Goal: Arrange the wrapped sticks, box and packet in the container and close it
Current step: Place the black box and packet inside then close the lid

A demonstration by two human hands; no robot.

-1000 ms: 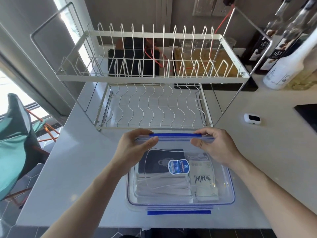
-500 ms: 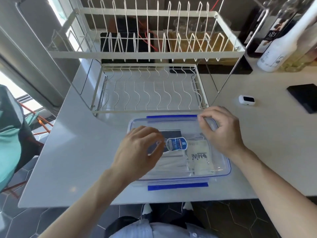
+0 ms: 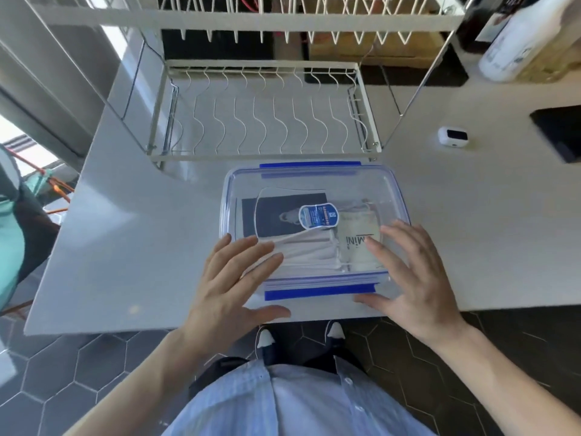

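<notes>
A clear plastic container (image 3: 394,196) with blue clip flaps stands near the counter's front edge, its clear lid (image 3: 314,184) lying on top. Through the lid I see a dark box (image 3: 273,215) at the left, white wrapped sticks (image 3: 308,250) in front of it and a cream packet (image 3: 358,234) at the right. A blue oval label (image 3: 318,216) sits on the lid. My left hand (image 3: 234,284) rests spread on the lid's near left corner, fingers apart. My right hand (image 3: 415,278) lies spread on the near right corner. The near blue flap (image 3: 319,291) sticks out between my thumbs.
A white wire dish rack (image 3: 264,121) stands just behind the container. A small white device (image 3: 452,136) and a black slab (image 3: 562,133) lie on the counter at the right. Bottles (image 3: 522,42) stand at the back right. The counter edge runs just below my hands.
Both hands have moved from the lid's far edge to its near corners and now lie flat with fingers spread. The view has tilted further down.
</notes>
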